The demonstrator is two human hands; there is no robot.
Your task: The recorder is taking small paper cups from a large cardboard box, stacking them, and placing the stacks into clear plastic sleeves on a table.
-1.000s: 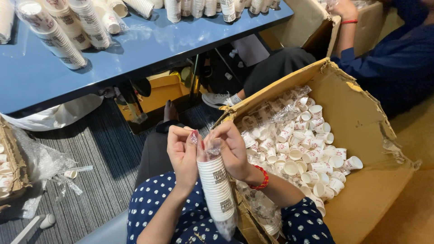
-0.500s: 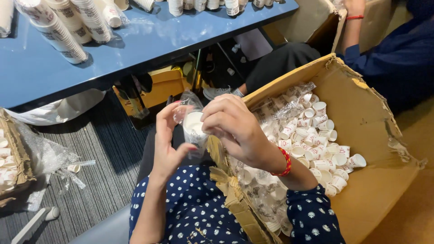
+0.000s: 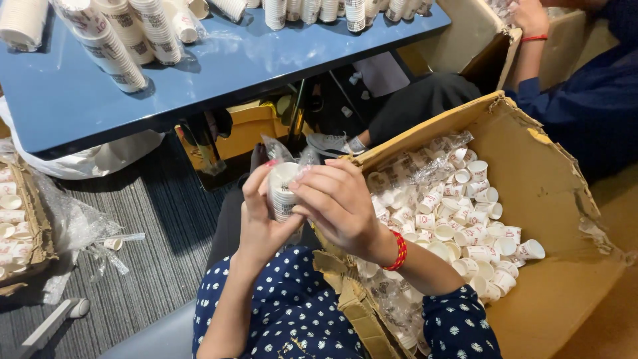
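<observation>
Both hands, left (image 3: 260, 219) and right (image 3: 339, 203), now grip the tilted plastic-sleeved stack of white paper cups (image 3: 284, 193), its mouth turned up toward twelve o'clock.

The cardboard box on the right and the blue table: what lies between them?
In the head view, between the cardboard box and the blue table lie another person's dark trouser leg and grey shoe.
</observation>
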